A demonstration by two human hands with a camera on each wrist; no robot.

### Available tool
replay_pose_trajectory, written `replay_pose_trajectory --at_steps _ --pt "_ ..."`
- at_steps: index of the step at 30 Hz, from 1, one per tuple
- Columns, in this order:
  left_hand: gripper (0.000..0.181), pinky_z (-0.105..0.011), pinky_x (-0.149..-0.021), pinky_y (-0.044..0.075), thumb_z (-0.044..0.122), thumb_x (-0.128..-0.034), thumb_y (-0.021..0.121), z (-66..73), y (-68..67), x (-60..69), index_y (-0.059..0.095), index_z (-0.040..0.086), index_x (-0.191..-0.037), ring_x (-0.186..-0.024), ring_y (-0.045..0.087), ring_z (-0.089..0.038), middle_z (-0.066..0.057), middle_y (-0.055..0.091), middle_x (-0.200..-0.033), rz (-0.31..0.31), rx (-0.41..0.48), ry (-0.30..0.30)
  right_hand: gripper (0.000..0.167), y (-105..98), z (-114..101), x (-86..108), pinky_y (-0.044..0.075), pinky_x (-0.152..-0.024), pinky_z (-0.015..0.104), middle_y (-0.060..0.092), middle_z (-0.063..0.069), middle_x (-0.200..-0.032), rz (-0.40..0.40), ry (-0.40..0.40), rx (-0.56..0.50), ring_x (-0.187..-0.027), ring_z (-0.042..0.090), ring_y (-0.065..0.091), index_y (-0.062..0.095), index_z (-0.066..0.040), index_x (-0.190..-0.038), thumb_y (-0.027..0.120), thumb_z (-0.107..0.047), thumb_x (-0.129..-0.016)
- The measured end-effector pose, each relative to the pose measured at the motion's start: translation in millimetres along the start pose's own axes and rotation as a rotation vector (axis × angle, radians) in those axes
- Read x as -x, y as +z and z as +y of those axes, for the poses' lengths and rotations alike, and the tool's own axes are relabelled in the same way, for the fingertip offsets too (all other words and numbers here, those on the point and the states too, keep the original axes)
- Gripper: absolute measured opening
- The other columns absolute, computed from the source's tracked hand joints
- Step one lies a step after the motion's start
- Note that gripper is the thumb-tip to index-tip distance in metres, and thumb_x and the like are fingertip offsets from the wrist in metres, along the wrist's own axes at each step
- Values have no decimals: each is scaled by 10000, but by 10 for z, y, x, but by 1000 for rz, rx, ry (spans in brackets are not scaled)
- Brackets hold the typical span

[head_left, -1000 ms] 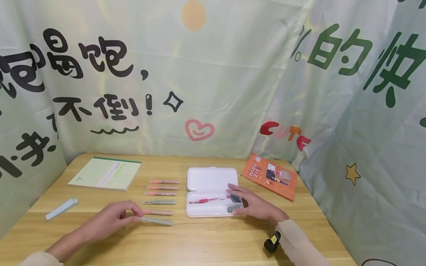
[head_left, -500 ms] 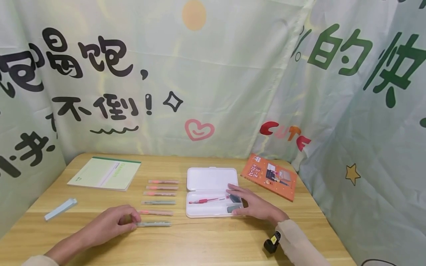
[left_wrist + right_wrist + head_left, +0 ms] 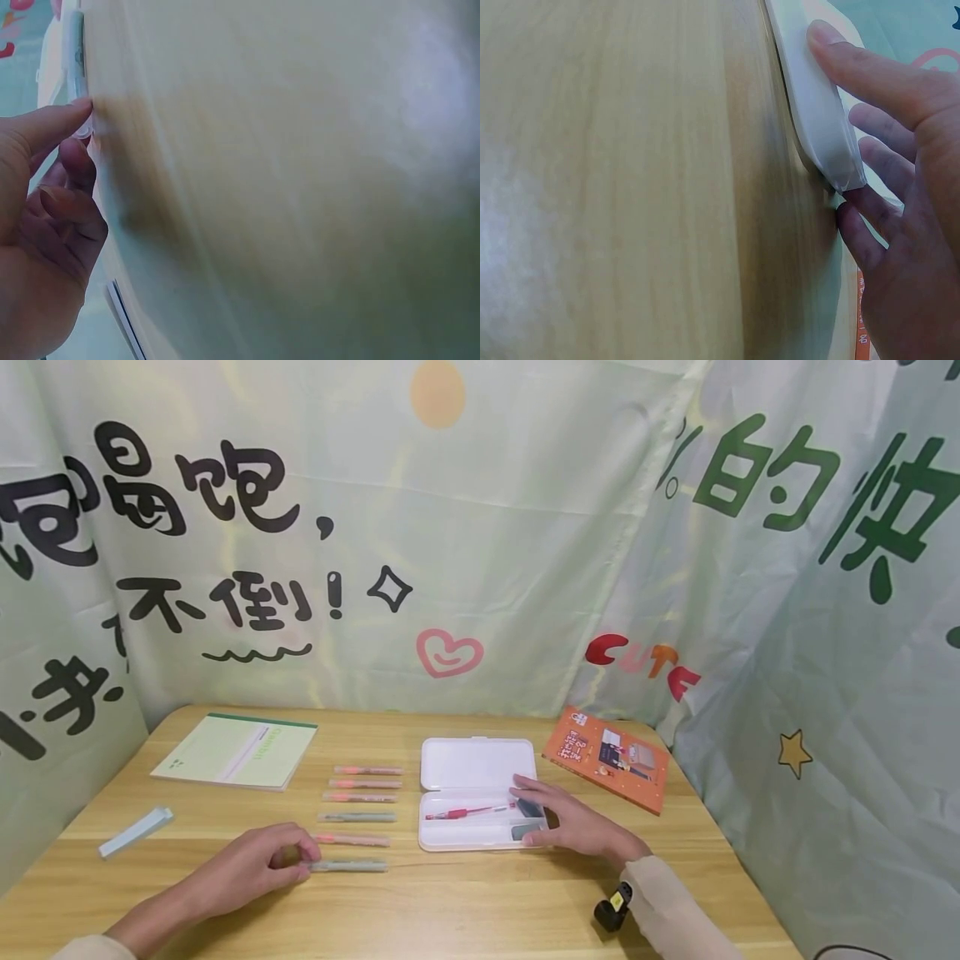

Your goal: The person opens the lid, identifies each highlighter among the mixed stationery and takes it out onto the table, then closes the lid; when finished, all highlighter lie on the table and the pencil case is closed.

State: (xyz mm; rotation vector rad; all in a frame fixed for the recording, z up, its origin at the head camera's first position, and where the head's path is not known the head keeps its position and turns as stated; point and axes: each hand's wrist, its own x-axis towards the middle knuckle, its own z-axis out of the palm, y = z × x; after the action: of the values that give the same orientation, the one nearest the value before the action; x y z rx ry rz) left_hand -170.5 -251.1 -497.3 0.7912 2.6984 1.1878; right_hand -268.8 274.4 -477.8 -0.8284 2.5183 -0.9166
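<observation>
My left hand (image 3: pixel 247 864) pinches the left end of a grey-green capped pen (image 3: pixel 351 866) between thumb and fingertips; the pen (image 3: pixel 77 56) lies level at the table surface. Above it, several similar pens lie in a column, among them an orange-pink pen (image 3: pixel 356 840) and another grey-green pen (image 3: pixel 358 817). My right hand (image 3: pixel 581 820) rests on the right end of an open white pencil case (image 3: pixel 478 763), fingers spread, with the thumb (image 3: pixel 855 67) over the case's (image 3: pixel 810 90) front edge. Inside are a red pen (image 3: pixel 457 814) and dark grey pieces (image 3: pixel 529 808), partly covered by the hand.
A pale green notebook (image 3: pixel 236 752) lies at the back left, with a light blue bar-shaped object (image 3: pixel 137 832) in front of it. An orange book (image 3: pixel 609 760) sits at the back right. Printed cloth (image 3: pixel 517 568) hangs around the wooden table (image 3: pixel 450 910).
My left hand has drawn the grey-green pen slightly left and turned it from a slant to level, in line with the others. My right hand and the pencil case have stayed put.
</observation>
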Motion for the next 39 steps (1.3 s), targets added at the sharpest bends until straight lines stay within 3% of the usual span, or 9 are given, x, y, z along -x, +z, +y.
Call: replay_pose_trajectory --at_steps 21,29,34,39 --pt "187 -230 -591 463 257 -1007 798 -4 -5 -20 732 230 -1180 -703 494 35 72 726 -1094 11 5 18 806 21 12 -3 168 -1264 801 238 14 -1824 8 3 -6 -1684 434 155 453 -235 -1671 812 -449 -982" --pt "189 -231 -565 461 273 -1006 802 42 -18 -62 737 236 -1180 -672 501 30 97 697 -1002 25 4 18 804 18 14 -4 167 -1263 802 235 6 -1824 10 1 -5 -1685 433 152 451 -238 -1673 809 -446 -984" --pt "119 -238 -540 472 320 -1043 755 122 -48 -178 745 257 -1144 -655 531 13 114 716 -1039 52 -32 -22 808 15 -1 -2 163 -1272 790 235 16 -1824 10 -6 -5 -1684 434 154 444 -220 -1675 807 -438 -987" --pt "170 -256 -601 519 348 -1060 732 255 -51 -413 747 219 -1170 -799 609 -27 71 736 -1120 71 -50 -80 805 18 2 -3 167 -1273 788 237 17 -1823 11 -2 0 -1683 434 158 447 -224 -1674 807 -439 -987"
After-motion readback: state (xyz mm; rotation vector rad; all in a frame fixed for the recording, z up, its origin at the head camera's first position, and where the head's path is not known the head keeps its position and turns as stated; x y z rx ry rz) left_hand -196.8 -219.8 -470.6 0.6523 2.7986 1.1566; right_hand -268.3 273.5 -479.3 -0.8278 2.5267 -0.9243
